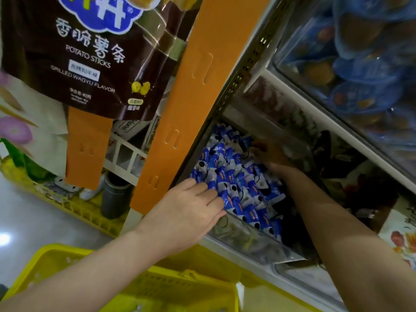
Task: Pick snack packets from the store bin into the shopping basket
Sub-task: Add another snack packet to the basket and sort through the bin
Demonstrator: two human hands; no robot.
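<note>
A clear plastic store bin on a low shelf holds several small blue-and-white snack packets. My left hand reaches over the bin's near left corner, its fingers straight and lying on the packets there. My right hand is deeper in the bin at the far side, in shadow, its fingers down among the packets; whether it grips one I cannot tell. The yellow shopping basket sits low at the bottom of the view, below my left forearm.
An orange shelf upright stands just left of the bin. A brown potato-sticks bag hangs at top left. Blue packaged goods fill the clear bin above right. A yellow crate and a dark cylinder sit on the floor left.
</note>
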